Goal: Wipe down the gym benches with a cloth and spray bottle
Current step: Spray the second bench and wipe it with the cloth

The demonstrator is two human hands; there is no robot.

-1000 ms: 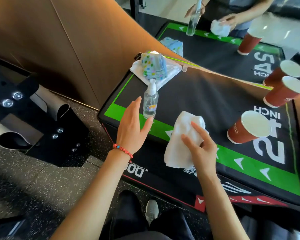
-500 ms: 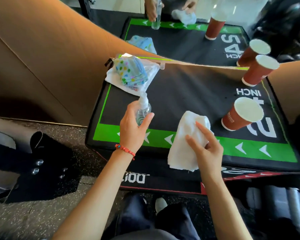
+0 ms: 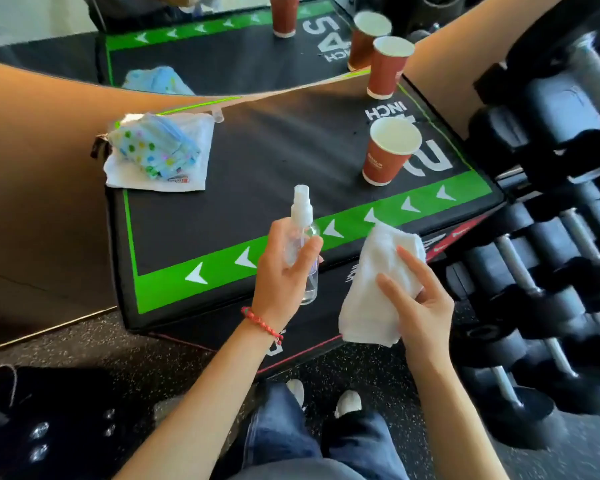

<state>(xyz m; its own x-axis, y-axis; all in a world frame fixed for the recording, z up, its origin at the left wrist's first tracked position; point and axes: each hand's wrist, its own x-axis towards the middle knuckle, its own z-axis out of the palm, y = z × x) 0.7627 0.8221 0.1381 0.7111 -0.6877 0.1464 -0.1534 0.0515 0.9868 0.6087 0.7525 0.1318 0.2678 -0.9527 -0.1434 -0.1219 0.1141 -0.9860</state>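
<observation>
My left hand (image 3: 284, 268) grips a clear spray bottle (image 3: 302, 220) with a white nozzle, held upright over the front edge of a black padded box (image 3: 274, 150) with a green arrow border. My right hand (image 3: 420, 299) holds a folded white cloth (image 3: 371, 289) just off the box's front right corner, fingers spread across it. Both hands are lifted above the surface.
A red paper cup (image 3: 388, 154) stands on the box at right, another (image 3: 387, 67) at the far edge by a mirror. A dotted blue cloth on a white towel (image 3: 160, 154) lies at the far left corner. A dumbbell rack (image 3: 551, 237) stands to the right.
My left hand closed round the spray bottle and lifted it off the box toward me. My right hand raised the white cloth off the surface.
</observation>
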